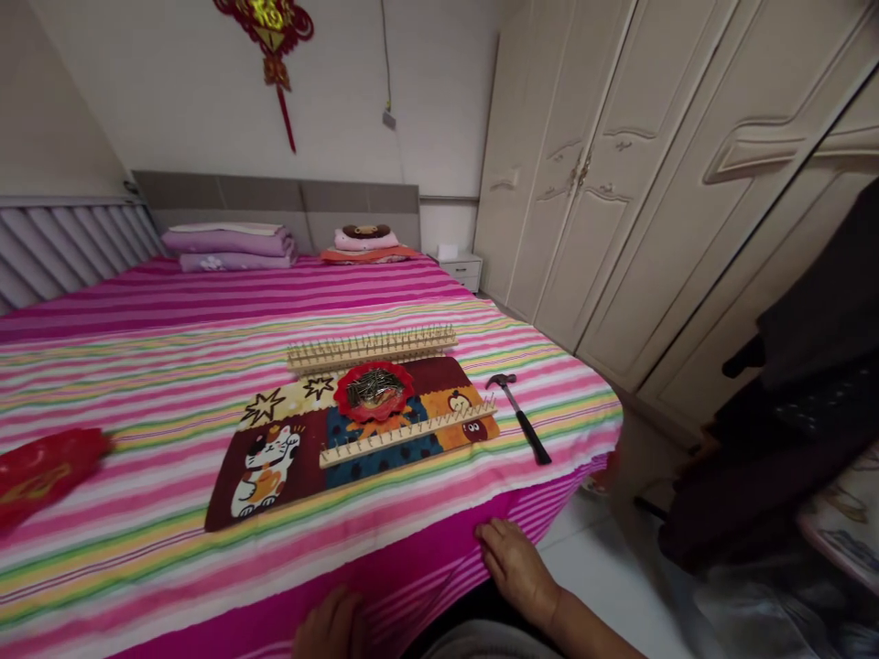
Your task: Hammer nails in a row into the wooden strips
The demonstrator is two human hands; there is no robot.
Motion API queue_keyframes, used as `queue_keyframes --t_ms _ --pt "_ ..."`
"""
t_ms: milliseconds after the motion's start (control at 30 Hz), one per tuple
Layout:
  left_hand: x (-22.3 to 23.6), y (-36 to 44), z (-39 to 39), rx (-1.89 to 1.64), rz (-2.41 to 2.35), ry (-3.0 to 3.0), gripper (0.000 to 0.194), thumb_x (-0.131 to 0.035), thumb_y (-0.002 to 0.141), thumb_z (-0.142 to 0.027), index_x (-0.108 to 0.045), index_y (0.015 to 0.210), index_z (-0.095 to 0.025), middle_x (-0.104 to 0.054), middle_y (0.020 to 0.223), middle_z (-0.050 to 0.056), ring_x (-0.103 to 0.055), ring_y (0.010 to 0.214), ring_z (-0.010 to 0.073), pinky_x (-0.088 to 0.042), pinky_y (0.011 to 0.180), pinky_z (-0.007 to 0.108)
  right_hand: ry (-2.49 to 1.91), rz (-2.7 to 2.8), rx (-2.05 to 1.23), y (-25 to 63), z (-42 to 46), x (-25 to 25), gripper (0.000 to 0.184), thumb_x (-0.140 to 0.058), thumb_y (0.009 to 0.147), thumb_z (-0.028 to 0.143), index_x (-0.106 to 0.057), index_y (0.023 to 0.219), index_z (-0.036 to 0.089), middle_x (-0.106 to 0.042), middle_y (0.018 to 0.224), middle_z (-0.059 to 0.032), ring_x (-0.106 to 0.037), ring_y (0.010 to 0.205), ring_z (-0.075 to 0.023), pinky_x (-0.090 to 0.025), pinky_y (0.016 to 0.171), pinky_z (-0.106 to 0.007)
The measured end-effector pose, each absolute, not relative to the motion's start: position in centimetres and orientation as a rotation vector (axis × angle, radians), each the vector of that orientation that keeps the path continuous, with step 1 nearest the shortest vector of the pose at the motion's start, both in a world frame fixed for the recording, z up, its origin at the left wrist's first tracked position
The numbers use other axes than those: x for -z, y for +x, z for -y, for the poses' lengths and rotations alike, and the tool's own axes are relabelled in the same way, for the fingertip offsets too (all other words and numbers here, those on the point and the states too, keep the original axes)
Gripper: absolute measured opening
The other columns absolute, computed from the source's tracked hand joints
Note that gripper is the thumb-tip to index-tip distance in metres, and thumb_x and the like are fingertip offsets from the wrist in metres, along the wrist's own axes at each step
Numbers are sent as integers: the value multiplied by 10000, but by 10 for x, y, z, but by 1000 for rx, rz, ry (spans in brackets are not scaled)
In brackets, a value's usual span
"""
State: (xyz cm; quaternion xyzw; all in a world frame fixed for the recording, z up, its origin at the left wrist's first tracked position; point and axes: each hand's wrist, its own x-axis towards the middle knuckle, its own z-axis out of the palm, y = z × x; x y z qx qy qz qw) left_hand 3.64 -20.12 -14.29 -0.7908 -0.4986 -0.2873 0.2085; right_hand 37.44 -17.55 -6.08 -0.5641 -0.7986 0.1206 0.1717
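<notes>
My right hand rests on the magenta edge of the bedspread, fingers laid over it and nothing in them. Low in the picture, my left hand lies at the same edge, a little blurred and partly cut off, with no object visible in it. Beyond my hands, a narrow wooden strip with a row of upright nails lies across a patterned mat. Behind it a scalloped red dish holds a heap of nails. A claw hammer with a black handle lies right of the mat.
More nail-studded wooden strips lie behind the dish. On the left is a red item with gold marks. Folded bedding and a small pillow sit near the headboard. Wardrobes and dark hanging clothes line the right side.
</notes>
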Motion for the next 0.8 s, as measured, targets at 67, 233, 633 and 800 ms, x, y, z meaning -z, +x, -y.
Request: queue_keyframes --t_ms 67,233,633,800 --pt "139 39 206 828 1356 -2214 217 -471 863 -274 -687 841 -260 -720 827 18 -646 657 143 -479 543 250 -1615 2277 -324 373 181 60 292 -472 811 66 -638 1023 179 -645 909 -81 -578 847 -227 -468 775 -338" --pt "129 52 227 881 1507 -2162 239 -439 879 -252 -673 835 -237 -700 843 29 -628 705 152 -477 632 277 -1667 2318 -286 373 197 63 419 -459 790 43 -614 1157 171 -643 1040 -108 -575 954 -232 -467 858 -345" --pt "120 51 256 986 1503 -2149 203 -444 855 -154 -635 850 -222 -674 854 15 -606 765 149 -430 696 283 -1840 2408 -49 385 196 53 422 -490 792 29 -633 1165 164 -616 1175 -168 -521 1081 -309 -352 905 -442" --pt "126 45 255 1007 1398 -2160 210 -442 844 -149 -634 862 -234 -679 848 13 -609 755 146 -424 685 280 -1858 2445 0 387 203 38 246 -473 856 63 -684 903 181 -681 918 -94 -588 869 -232 -355 820 -353"
